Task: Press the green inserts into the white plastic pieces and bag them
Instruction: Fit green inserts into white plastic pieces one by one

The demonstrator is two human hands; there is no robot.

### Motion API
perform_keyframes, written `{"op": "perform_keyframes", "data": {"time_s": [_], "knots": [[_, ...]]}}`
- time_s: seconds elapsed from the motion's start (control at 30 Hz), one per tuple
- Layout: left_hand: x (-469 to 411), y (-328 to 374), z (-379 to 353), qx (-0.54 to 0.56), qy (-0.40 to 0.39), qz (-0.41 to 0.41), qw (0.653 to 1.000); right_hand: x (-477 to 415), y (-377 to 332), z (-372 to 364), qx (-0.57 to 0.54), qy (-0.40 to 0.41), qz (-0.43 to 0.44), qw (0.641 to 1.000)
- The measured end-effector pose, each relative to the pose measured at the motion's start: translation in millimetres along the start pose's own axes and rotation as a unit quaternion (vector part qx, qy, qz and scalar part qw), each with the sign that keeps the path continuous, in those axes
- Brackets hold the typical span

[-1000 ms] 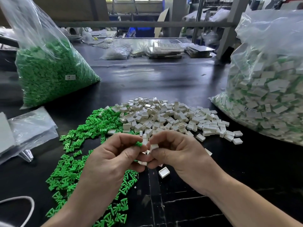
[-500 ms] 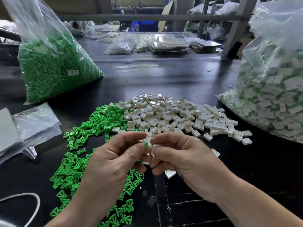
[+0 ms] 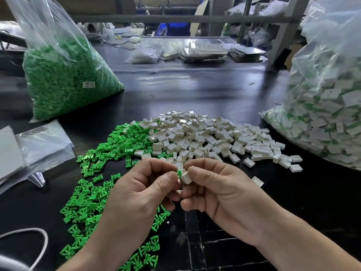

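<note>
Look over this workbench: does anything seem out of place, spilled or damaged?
Only mildly. The two loose heaps run into each other: a few white pieces lie among the green inserts. One stray piece sits alone, apart from the white heap. Nothing looks damaged.

The black table (image 3: 195,90) carries a loose spread of green inserts (image 3: 93,192) at near left, touching a heap of white plastic pieces (image 3: 205,137) at centre. A clear bag of green parts (image 3: 64,81) stands far left and a bag of white-and-green pieces (image 3: 328,118) slumps at right. Flat empty bags (image 3: 39,147) and a white cable (image 3: 39,237) lie along the left edge, with stacked trays (image 3: 205,51) at the far side.
</note>
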State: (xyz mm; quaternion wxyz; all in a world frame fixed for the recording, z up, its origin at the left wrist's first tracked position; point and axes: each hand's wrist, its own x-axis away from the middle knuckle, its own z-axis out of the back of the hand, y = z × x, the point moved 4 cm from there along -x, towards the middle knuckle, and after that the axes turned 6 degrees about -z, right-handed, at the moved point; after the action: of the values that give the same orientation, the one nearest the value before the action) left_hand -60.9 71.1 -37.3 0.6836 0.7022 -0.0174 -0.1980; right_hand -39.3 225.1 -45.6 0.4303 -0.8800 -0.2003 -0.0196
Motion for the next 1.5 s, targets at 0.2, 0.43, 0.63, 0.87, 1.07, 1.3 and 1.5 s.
{"op": "perform_keyframes", "data": {"time_s": [0.2, 0.43, 0.63, 0.87, 1.07, 1.3, 1.5], "knots": [[1, 0, -4, 0.005, -0.003, 0.002, 1.0, 6, -5, 2, 0.161, 0.077, 0.045, 0.983], [2, 3, -1, -0.052, -0.001, -0.019, 0.998, 8, -5, -1, 0.241, 0.039, 0.072, 0.967], [1, 4, 0, -0.027, -0.037, -0.004, 0.999, 5, -6, -2, 0.204, 0.012, 0.021, 0.979], [2, -2, -11, 0.185, -0.066, 0.091, 0.976, 8, -1, -6, 0.074, -0.053, -0.069, 0.993], [1, -3, -11, 0.181, -0.078, 0.088, 0.977, 9, 2, -6, 0.04, -0.079, -0.107, 0.99], [-1, -3, -7, 0.131, -0.064, 0.066, 0.987, 9, -1, -4, 0.103, -0.061, -0.083, 0.989], [6, -5, -18, 0.257, -0.086, 0.135, 0.953, 10, -2, -7, 0.157, -0.037, -0.051, 0.986]]}}
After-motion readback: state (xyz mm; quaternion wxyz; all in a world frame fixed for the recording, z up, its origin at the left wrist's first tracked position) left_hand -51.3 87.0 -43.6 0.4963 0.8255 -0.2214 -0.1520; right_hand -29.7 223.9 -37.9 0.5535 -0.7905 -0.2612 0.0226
